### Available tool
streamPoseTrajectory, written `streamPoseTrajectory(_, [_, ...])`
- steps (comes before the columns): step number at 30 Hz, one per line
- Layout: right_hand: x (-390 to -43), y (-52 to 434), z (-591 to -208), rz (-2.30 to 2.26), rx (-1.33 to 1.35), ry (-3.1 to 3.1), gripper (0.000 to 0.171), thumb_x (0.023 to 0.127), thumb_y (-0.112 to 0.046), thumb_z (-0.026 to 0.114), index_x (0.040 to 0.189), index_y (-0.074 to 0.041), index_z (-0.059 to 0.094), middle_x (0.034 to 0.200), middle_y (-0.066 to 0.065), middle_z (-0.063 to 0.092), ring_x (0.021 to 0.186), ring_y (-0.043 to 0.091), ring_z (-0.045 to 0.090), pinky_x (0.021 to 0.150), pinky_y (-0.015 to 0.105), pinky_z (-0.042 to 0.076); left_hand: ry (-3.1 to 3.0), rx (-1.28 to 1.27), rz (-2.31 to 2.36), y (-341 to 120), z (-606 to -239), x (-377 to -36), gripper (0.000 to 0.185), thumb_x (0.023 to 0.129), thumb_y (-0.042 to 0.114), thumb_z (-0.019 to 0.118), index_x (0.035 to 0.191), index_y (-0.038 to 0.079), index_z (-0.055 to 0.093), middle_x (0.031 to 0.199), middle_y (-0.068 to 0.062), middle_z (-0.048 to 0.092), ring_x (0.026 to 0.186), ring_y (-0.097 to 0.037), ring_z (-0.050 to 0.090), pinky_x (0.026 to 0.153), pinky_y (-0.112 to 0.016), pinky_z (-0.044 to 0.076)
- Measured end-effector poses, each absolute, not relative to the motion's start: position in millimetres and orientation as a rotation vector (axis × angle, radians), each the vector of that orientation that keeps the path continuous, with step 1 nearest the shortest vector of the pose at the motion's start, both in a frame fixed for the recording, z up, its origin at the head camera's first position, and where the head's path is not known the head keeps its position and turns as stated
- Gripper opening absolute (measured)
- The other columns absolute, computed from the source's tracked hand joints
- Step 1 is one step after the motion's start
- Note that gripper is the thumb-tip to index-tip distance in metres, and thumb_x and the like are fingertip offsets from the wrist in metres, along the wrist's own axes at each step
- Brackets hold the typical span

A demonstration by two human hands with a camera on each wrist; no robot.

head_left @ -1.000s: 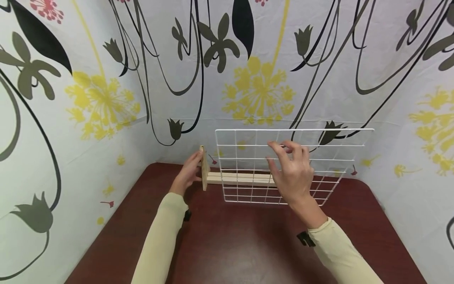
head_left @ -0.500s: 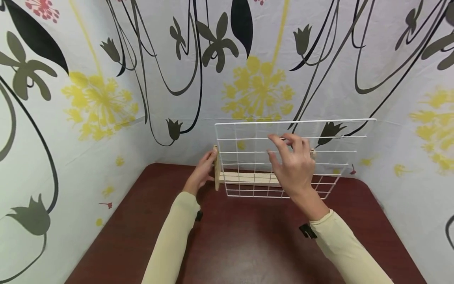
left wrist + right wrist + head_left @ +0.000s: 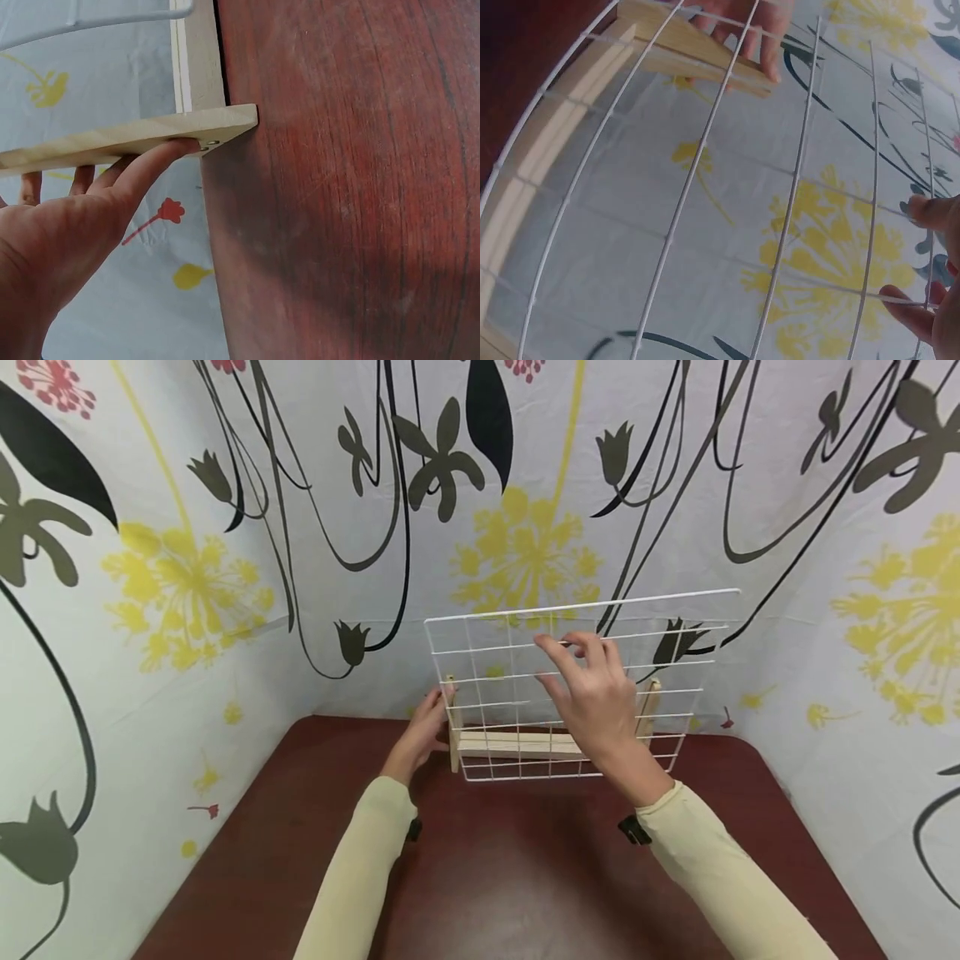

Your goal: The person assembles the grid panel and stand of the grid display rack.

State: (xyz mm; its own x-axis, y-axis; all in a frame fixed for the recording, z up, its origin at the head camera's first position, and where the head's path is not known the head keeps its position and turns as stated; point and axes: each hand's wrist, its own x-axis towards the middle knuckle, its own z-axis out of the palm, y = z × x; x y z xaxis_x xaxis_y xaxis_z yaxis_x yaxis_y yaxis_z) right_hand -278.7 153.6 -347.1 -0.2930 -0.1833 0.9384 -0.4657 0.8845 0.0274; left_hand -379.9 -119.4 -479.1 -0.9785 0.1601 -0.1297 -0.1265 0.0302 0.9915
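A white wire grid panel (image 3: 517, 677) is raised at a slant above the table's back, its upper right corner higher than the left. My right hand (image 3: 596, 697) holds it near the middle, fingers bent at the wires; its other fingertips are hidden. Behind the grid stands a pale wooden frame (image 3: 517, 743), two upright ends joined by long slats low down. My left hand (image 3: 422, 735) grips the frame's left end board (image 3: 135, 137), thumb on its outer face near two screws and fingers reaching toward its far edge. The frame's right upright (image 3: 647, 710) shows beside my right wrist.
The dark red wooden table (image 3: 487, 877) runs back to a white curtain (image 3: 300, 568) with flower print, which hangs close behind the frame and along both sides.
The frame's left end has shifted right with my left hand. The grid has risen and tilted up at its right in my right hand. The head view has turned slightly.
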Motion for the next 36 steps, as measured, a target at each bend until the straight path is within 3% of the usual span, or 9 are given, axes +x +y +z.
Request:
streamPoseTrajectory(6, [-281,154,-324,0.244,0.493,-1.818,0.053,0.086,-0.034,0.089,0.136,-0.033,0.07,0.12,0.005,0.071,0.097,0.031,0.067,0.056,0.045,0.059,2.087,0.013,2.027,-119,-477,-378,0.064,0.107,0.065,0.048,0.16,0.031,0.04,0.175,-0.012,0.022,0.159,-0.056,0.017,0.105,-0.083,0.041])
streamPoseTrajectory(15, [-279,145,-294,0.337,0.517,-1.638,0.046,0.086,-0.03,0.089,0.129,-0.032,0.075,0.115,0.006,0.072,0.092,0.031,0.064,0.056,0.044,0.055,2.101,-0.007,2.021,-119,-476,-377,0.067,0.104,0.068,0.049,0.16,0.032,0.038,0.174,-0.013,0.025,0.158,-0.057,0.02,0.105,-0.084,0.04])
streamPoseTrajectory(22, [-274,135,-274,0.398,0.559,-1.472,0.036,0.088,-0.028,0.088,0.123,-0.029,0.079,0.11,0.005,0.073,0.085,0.032,0.061,0.05,0.041,0.045,2.091,-0.021,2.037,-117,-475,-374,0.065,0.105,0.066,0.049,0.161,0.034,0.038,0.177,-0.014,0.017,0.157,-0.061,0.015,0.106,-0.085,0.037])
streamPoseTrajectory(30, [-278,130,-269,0.398,0.581,-1.382,0.036,0.088,-0.024,0.088,0.122,-0.031,0.08,0.108,0.006,0.074,0.08,0.034,0.056,0.053,0.038,0.047,2.076,-0.056,2.046,-119,-475,-372,0.059,0.111,0.053,0.046,0.165,0.033,0.031,0.179,-0.008,0.015,0.159,-0.057,0.013,0.109,-0.083,0.037])
streamPoseTrajectory(36, [-284,131,-271,0.406,0.56,-1.362,0.033,0.089,-0.027,0.087,0.121,-0.031,0.08,0.107,0.006,0.074,0.079,0.034,0.056,0.054,0.039,0.046,2.083,-0.049,2.05,-118,-476,-373,0.06,0.111,0.055,0.046,0.165,0.033,0.032,0.178,-0.009,0.017,0.159,-0.058,0.015,0.109,-0.082,0.039])
